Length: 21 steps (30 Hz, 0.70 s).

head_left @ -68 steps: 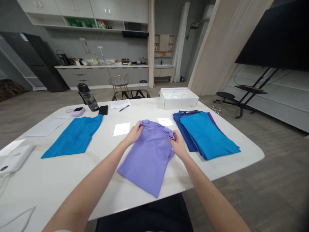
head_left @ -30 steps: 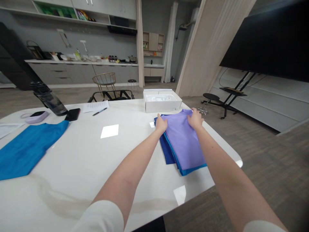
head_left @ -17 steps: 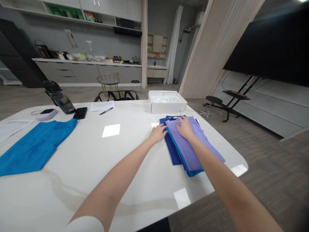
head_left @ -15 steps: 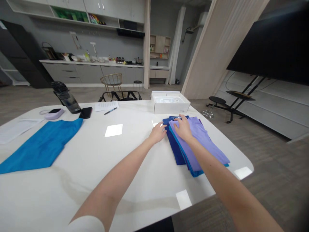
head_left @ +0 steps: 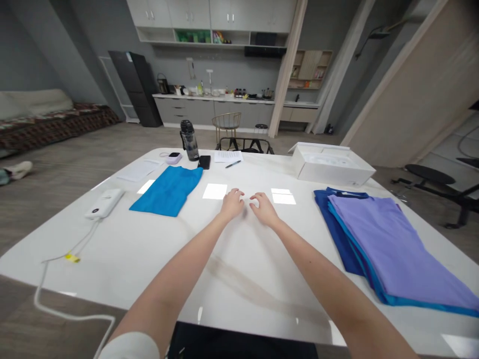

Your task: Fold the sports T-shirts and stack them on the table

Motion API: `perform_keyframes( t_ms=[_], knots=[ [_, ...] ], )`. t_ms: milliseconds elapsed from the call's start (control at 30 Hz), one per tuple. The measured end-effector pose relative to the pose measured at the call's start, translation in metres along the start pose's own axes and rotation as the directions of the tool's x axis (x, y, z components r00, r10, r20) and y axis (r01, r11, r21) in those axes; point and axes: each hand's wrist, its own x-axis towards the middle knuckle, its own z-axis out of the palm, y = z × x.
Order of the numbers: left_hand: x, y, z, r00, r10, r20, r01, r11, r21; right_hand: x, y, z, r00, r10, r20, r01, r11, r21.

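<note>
Both hands are over the middle of the white table (head_left: pixel 239 259), close together with a small gap between them. My left hand (head_left: pixel 232 203) has its fingers apart and bent, with nothing in it. My right hand (head_left: pixel 263 207) is likewise open and bare. On the left lies a blue piece of folded cloth (head_left: pixel 168 189), flat on the tabletop. To the right sits a stack of folded cloths, a lilac cloth (head_left: pixel 381 239) on top, with bright blue layers beneath and a dark blue cloth (head_left: pixel 335 239) showing at the left side.
An open white box (head_left: pixel 333 174) stands behind the stack. At the back are a dark water bottle (head_left: pixel 190 142), a phone (head_left: pixel 204 162), a pen (head_left: pixel 233 164) and papers (head_left: pixel 228 156). A white power strip (head_left: pixel 105 203) with its cable lies on the left.
Both hands have left the cloth stack and moved left to mid-table. The view has swung left, bringing the power strip and a sofa into sight. The stack stays on the table.
</note>
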Motion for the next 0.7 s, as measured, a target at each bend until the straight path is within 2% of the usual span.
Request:
perform_keyframes(
  t_ms=[100,167,267,333,400,467,600,700],
  knots=[
    [-0.012,-0.066,-0.036,0.985,-0.138,-0.106,0.150,0.982,0.115,0.006,-0.039,0.052,0.994,-0.009,0.112,0.009,1.000,0.004],
    [-0.018,-0.106,-0.061,0.962,-0.198,-0.188,0.232,0.956,0.181,0.008,-0.062,0.079,0.984,-0.015,0.176,0.024,0.999,-0.048],
    [-0.018,-0.154,-0.094,0.929,-0.262,-0.260,0.323,0.918,0.231,0.010,-0.085,0.104,0.979,-0.034,0.203,0.070,0.982,-0.176],
    [-0.009,-0.174,-0.110,0.926,-0.272,-0.261,0.336,0.910,0.243,0.011,-0.092,0.111,0.981,-0.041,0.191,0.090,0.963,-0.255],
    [0.008,-0.185,-0.117,0.935,-0.258,-0.244,0.320,0.910,0.263,0.013,-0.096,0.113,0.982,-0.044,0.183,0.100,0.947,-0.306],
    [0.029,-0.187,-0.118,0.944,-0.242,-0.225,0.303,0.905,0.299,0.013,-0.098,0.113,0.982,-0.044,0.182,0.104,0.937,-0.332],
    [0.069,-0.182,-0.105,0.936,-0.279,-0.214,0.342,0.867,0.362,0.012,-0.099,0.111,0.985,-0.026,0.173,0.085,0.936,-0.343],
    [0.090,-0.185,-0.092,0.915,-0.336,-0.225,0.398,0.841,0.365,0.014,-0.098,0.112,0.985,-0.019,0.171,0.079,0.932,-0.353]
  ],
)
